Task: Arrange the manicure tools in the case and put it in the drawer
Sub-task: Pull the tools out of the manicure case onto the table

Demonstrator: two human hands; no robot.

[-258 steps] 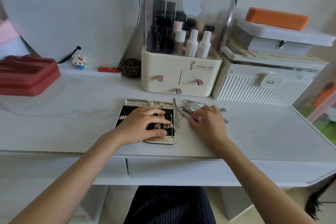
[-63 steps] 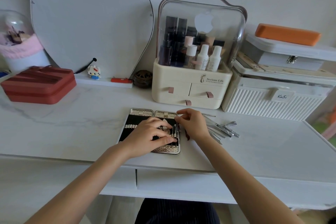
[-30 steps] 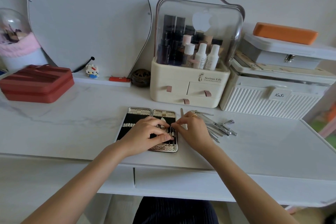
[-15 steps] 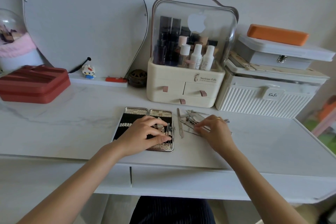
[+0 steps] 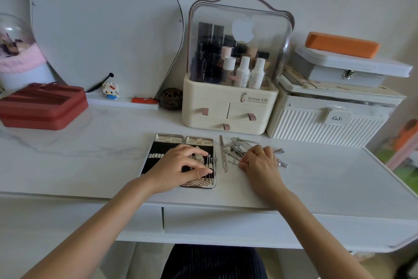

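Note:
An open manicure case (image 5: pixel 168 139) with a black lining and silver rims lies flat on the white desk. A few thin tools (image 5: pixel 210 162) stand in loops at the right half's edge. My left hand (image 5: pixel 178 165) rests on that right half, fingers spread and thumb pressing near its lower rim. To the right, a pile of loose steel tools (image 5: pixel 238 146) lies on the desk, with a long file (image 5: pixel 223 154) apart from it. My right hand (image 5: pixel 262 165) covers the pile's near side, fingertips curled down onto a thin tool. The desk drawer (image 5: pixel 226 222) is closed.
A cream cosmetics organiser (image 5: pixel 228 106) with small drawers stands just behind the case. A white ribbed box (image 5: pixel 328 127) sits at the back right. At the far left lies a red zip case (image 5: pixel 43 106). A mirror (image 5: pixel 101 25) leans at the back.
My right hand left the case's right edge, where it slid a tool in, and moved right onto the loose pile. My left hand stayed on the case.

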